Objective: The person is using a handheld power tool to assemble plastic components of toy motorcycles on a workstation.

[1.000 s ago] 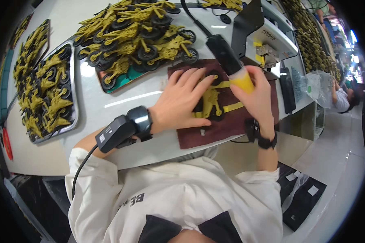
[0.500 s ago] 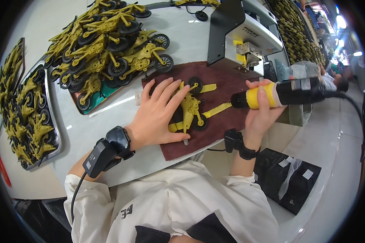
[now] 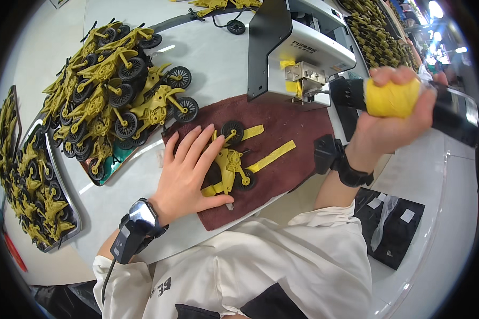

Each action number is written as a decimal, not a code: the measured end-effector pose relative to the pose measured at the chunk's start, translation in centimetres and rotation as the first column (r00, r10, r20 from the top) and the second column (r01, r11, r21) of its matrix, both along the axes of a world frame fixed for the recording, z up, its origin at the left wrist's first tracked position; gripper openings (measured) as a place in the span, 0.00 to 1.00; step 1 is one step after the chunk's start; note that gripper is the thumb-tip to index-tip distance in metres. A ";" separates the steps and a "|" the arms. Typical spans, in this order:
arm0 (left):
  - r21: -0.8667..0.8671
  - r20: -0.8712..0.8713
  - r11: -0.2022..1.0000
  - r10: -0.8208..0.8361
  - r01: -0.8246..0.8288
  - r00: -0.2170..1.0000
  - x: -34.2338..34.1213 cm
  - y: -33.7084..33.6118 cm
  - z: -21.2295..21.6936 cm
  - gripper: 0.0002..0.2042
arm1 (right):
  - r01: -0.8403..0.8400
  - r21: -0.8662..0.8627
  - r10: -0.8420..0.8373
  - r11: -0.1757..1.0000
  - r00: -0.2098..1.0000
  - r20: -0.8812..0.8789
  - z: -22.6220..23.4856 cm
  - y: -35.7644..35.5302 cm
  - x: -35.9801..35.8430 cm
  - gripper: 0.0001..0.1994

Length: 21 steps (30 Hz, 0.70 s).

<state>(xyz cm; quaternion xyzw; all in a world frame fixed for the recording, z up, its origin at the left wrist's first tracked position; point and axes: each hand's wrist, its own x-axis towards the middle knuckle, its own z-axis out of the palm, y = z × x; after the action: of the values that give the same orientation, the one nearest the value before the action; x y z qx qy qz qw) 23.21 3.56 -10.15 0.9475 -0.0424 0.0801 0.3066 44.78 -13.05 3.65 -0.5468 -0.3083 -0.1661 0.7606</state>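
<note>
My left hand (image 3: 183, 181) lies with spread fingers along the near-left side of a yellow toy motorcycle (image 3: 230, 164) with black wheels. Thumb and fingertips touch or nearly touch the toy. It rests on a dark red mat (image 3: 298, 125), with strips of yellow tape (image 3: 274, 156) beside and partly under it. Raised to the right, my right hand (image 3: 375, 127) is wrapped round an electric screwdriver (image 3: 391, 100), black with a yellow-taped grip. The screwdriver's bit points left, at the metal outlet of a white and black screw feeder (image 3: 306, 80). Whether a screw sits on the bit is too small to tell.
A large heap of yellow toy motorcycles (image 3: 98, 95) stands at the back left, partly on a green tray (image 3: 109, 162). More lie in a metal tray (image 3: 74, 226) at the far left. Rows of toy parts (image 3: 380, 42) fill the back right. A black box (image 3: 394, 228) sits below, right.
My right hand has lifted the screwdriver up and away from above the mat, bringing its bit to the screw feeder. The left hand stays by the toy; the whole view has shifted slightly.
</note>
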 end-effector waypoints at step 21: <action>-0.098 0.026 0.995 0.026 -0.023 0.999 -0.5 0.5 -1.1 0.51 | -0.415 -0.222 0.412 0.882 0.909 -0.063 -5.0 4.5 -10.9 0.33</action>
<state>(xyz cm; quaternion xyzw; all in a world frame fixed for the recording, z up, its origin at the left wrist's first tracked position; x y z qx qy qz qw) 22.71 4.05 -11.25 0.9306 -0.0310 0.0988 0.3511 33.85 -8.51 -1.30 -0.5542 -0.4295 0.0404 0.7119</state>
